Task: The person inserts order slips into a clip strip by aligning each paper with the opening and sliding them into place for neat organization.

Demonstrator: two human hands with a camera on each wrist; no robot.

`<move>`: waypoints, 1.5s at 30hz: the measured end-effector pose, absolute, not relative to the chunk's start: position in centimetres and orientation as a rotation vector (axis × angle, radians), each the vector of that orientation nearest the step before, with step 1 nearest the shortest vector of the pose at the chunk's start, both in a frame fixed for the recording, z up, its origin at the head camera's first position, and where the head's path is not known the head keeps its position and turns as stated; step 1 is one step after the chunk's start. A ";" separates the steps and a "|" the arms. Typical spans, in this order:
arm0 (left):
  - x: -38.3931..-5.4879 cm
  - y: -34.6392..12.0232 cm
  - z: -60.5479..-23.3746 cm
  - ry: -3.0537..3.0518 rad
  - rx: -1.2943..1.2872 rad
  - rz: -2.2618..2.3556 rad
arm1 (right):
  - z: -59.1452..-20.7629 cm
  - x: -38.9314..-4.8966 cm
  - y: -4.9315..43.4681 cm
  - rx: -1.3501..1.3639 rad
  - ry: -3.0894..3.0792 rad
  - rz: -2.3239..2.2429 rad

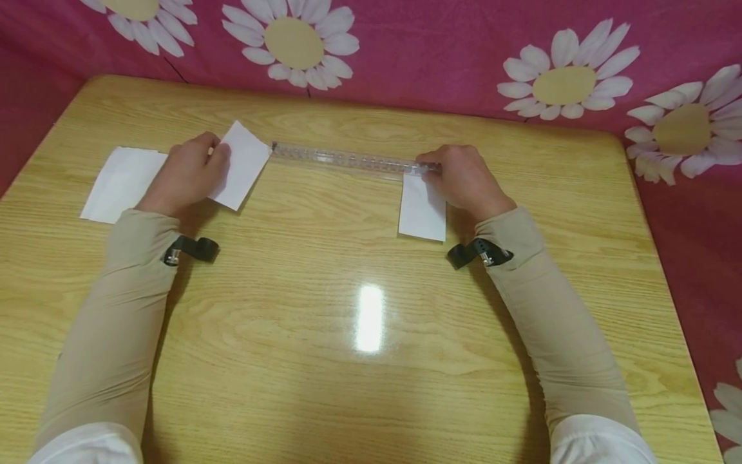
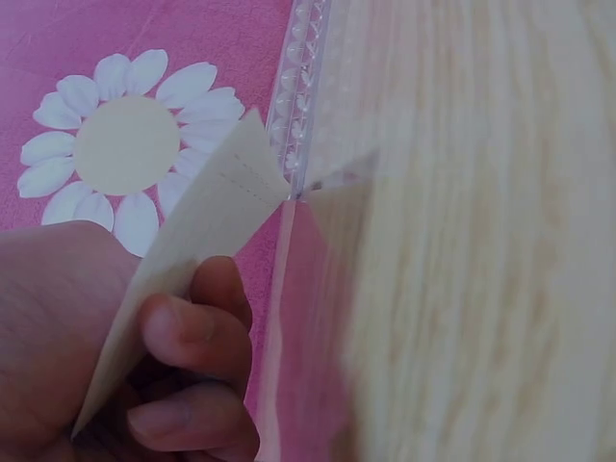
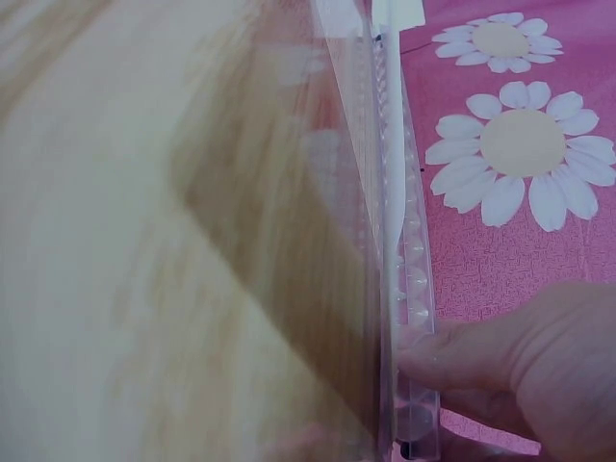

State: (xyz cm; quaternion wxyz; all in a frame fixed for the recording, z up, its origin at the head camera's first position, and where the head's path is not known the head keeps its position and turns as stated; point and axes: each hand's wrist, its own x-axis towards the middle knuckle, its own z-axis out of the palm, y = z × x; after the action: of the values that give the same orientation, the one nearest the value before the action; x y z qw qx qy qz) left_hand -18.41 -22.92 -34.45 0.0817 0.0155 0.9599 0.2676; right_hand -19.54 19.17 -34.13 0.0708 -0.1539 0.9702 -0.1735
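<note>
In the head view my left hand (image 1: 188,171) pinches a white paper card (image 1: 240,164) between thumb and fingers. The card is tilted, one corner at the left end of a long clear plastic strip (image 1: 342,159) with a row of rounded bumps. My right hand (image 1: 464,180) grips the strip's right end. Below those fingers shows a second white card (image 1: 422,209); whether fingers or strip hold it I cannot tell. The left wrist view shows curled fingers (image 2: 197,332) behind the card (image 2: 188,226). In the right wrist view the thumb (image 3: 452,356) presses on the strip (image 3: 416,260).
Another white sheet (image 1: 118,183) lies on the table beside my left hand. The wooden table (image 1: 301,386) is glossy, with a bright reflection near its middle. Pink cloth with large daisies (image 1: 429,51) stands behind the far edge. Black straps (image 1: 199,249) hang at both wrists.
</note>
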 end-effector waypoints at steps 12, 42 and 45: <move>-18.5 -22.4 -34.8 2.866 0.034 0.757 | -34.1 -19.4 19.3 -0.455 2.912 -0.520; -18.1 -21.2 -35.3 2.814 0.046 0.829 | -34.3 -19.5 19.2 -0.500 2.915 -0.539; -18.1 -21.1 -35.3 2.798 0.040 0.836 | -34.3 -19.6 19.3 -0.501 2.918 -0.535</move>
State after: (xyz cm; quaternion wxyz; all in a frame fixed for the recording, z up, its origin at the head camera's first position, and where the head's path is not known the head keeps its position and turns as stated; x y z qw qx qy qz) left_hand -18.14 -21.15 -35.27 0.1102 0.0136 0.9523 0.2844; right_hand -19.57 19.31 -34.25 0.0665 -0.1662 0.9677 -0.1773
